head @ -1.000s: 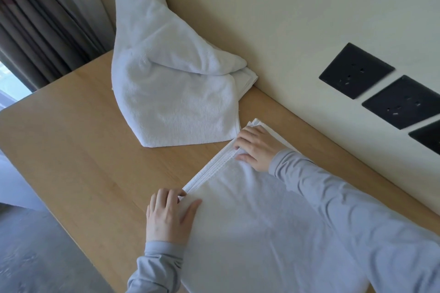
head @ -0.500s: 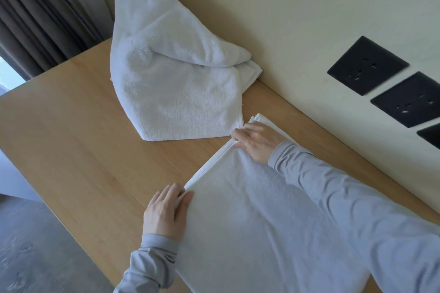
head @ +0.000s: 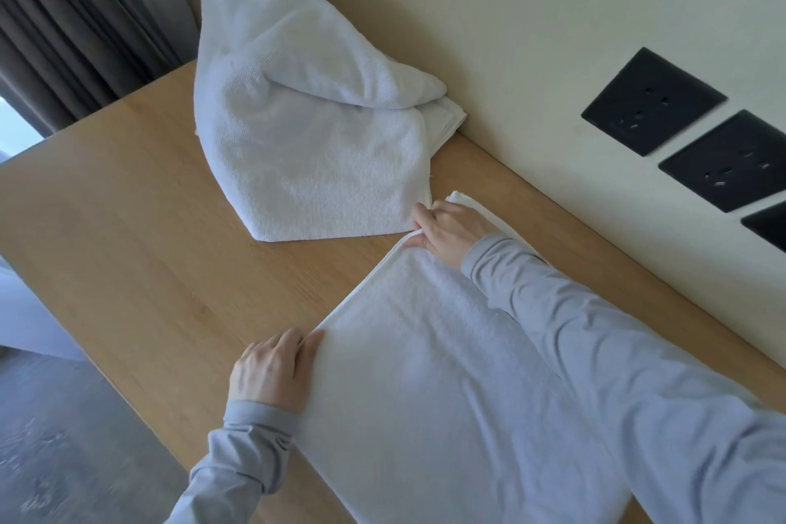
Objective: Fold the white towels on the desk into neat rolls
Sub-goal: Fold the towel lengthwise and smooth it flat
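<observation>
Against 1 s ago: the layered fold at the far hem of the flat white terry towel (head: 446,374) is now one thin hem. The left hand (head: 272,370) sits beside the corner, not on top.

Towel lies smooth on the light wooden tabletop (head: 149,247). Its long axis runs away from the person along the cream wall (head: 531,34), with the hem just short of the heaped white towel (head: 306,132).

Right hand (head: 446,232) fingers pinch the hem's wall-side end; left fingers curl on its outer corner.

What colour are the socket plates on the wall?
Black: the socket plates are plain black squares against the cream wall, clearest in the head view.
</observation>
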The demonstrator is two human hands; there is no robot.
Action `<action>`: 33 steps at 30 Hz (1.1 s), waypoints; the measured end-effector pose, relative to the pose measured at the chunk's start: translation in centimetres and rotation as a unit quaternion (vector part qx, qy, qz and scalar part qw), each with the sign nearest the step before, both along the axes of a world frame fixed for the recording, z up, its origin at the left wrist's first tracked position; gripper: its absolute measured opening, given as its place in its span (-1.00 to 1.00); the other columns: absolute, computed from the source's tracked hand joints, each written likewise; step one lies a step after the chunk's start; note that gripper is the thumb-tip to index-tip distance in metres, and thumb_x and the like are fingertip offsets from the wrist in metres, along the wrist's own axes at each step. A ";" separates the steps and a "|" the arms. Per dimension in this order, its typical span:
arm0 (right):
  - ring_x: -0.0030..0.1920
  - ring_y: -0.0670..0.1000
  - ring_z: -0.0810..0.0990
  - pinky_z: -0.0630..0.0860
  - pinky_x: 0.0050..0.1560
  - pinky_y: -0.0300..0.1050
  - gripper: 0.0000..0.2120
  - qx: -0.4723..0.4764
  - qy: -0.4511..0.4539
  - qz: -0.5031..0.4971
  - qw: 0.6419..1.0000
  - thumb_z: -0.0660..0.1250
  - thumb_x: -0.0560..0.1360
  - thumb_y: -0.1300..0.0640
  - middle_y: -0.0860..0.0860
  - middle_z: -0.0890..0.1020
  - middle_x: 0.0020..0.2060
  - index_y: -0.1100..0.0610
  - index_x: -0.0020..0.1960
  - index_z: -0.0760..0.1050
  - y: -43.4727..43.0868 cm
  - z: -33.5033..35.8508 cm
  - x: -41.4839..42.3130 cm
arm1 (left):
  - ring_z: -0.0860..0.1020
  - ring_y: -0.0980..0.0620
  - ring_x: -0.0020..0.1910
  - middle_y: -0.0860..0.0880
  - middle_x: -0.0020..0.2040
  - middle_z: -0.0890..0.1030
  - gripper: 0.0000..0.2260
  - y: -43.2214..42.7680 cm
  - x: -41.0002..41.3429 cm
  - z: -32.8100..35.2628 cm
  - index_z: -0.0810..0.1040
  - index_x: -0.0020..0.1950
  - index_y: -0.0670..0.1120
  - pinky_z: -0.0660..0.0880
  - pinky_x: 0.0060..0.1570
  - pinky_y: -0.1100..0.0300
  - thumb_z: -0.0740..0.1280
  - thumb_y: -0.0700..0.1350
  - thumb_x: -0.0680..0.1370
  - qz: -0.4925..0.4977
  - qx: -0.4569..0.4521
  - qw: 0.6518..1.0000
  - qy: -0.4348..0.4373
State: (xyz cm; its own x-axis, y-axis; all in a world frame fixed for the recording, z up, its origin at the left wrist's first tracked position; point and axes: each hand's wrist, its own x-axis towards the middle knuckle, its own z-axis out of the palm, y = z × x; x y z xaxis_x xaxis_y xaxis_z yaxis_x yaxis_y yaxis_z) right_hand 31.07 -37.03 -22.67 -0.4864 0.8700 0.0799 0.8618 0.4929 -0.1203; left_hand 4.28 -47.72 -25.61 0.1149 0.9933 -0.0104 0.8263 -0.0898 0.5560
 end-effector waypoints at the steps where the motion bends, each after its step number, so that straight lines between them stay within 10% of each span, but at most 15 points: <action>1: -0.44 0.09 0.49 0.34 -0.49 -0.17 -0.66 0.002 -0.007 -0.004 1.000 0.40 0.42 0.04 0.06 0.34 -0.54 0.33 -0.18 0.44 0.2 -0.1 -0.1 | 0.44 -0.22 -0.51 -0.12 -0.51 0.46 -0.44 0.1 -0.1 0.0 0.33 -0.44 -0.16 0.21 -0.40 0.19 -0.02 0.26 0.51 0.004 -0.008 1.000 0.004; 4: -0.20 0.15 0.52 0.37 -0.27 -0.06 -0.60 -0.051 -0.029 -0.037 0.998 0.30 0.49 -0.06 0.15 0.53 -0.36 0.31 -0.02 0.43 0.8 -0.9 -0.3 | 0.48 -0.22 -0.43 -0.13 -0.44 0.50 -0.25 0.2 -0.1 -0.3 0.45 -0.36 -0.24 0.25 -0.37 0.17 -0.16 0.38 0.48 0.000 -0.023 0.999 0.032; 9: 0.26 0.11 0.43 0.25 0.30 0.14 -0.58 0.013 -0.093 -0.141 0.986 0.38 0.44 -0.02 0.11 0.50 0.16 0.23 0.17 0.44 -0.9 0.0 -1.0 | 0.56 -0.26 -0.25 -0.20 -0.14 0.58 -0.57 -0.5 1.2 1.3 0.57 -0.09 -0.25 0.45 -0.24 -0.03 0.11 0.07 0.49 0.011 0.016 0.997 0.072; 12: 0.24 0.12 0.52 0.37 0.29 0.18 -0.72 0.125 0.047 -0.088 0.987 0.31 0.38 0.37 0.14 0.59 0.12 0.26 0.08 0.55 -4.7 -0.7 -4.5 | 0.59 -0.25 0.07 -0.22 0.15 0.59 -0.61 -2.2 4.6 2.3 0.60 0.13 -0.26 0.48 0.03 -0.10 0.13 -0.04 0.53 -0.065 0.082 0.990 0.089; 15: 0.35 0.10 0.41 0.26 0.40 0.10 -0.66 0.050 0.106 0.020 0.993 0.14 0.51 0.29 0.13 0.52 0.27 0.25 0.24 0.50 -9.4 -2.1 -6.6 | 0.44 -0.19 0.32 -0.21 0.34 0.47 -0.43 -3.3 6.1 2.2 0.48 0.30 -0.26 0.16 0.37 0.02 -0.08 0.10 0.62 -0.158 0.017 0.980 0.123; 27: 0.52 0.02 -0.06 -0.14 0.50 0.06 -0.45 -0.106 -0.075 -0.286 0.949 -0.10 0.61 -0.11 0.03 0.06 0.52 0.10 0.52 -0.04 -3.0 -2.8 5.6 | 0.26 -0.19 0.44 -0.16 0.46 0.30 -0.34 -2.9 3.7 -0.2 0.26 0.48 -0.17 0.08 0.43 -0.02 -0.09 0.27 0.57 -0.150 0.003 0.975 0.163; 33: 0.50 0.14 0.03 0.04 0.45 0.22 -0.41 -0.015 0.032 -0.121 0.992 0.03 0.56 -0.04 0.19 0.17 0.48 0.30 0.47 0.13 -10.6 -1.3 -3.5 | 0.27 -0.21 0.44 -0.18 0.46 0.30 -0.32 -2.9 3.9 -0.2 0.26 0.47 -0.18 0.10 0.41 -0.04 -0.12 0.27 0.56 -0.150 -0.007 0.973 0.178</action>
State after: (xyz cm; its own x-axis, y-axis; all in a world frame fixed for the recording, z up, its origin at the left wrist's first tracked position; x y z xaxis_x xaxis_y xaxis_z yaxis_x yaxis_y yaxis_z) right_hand 27.58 -47.67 -24.01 -0.2580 0.9631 0.0766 0.9445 0.2681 -0.1901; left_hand 8.18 -50.67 -25.79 0.3868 0.9150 -0.1149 0.9040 -0.3516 0.2431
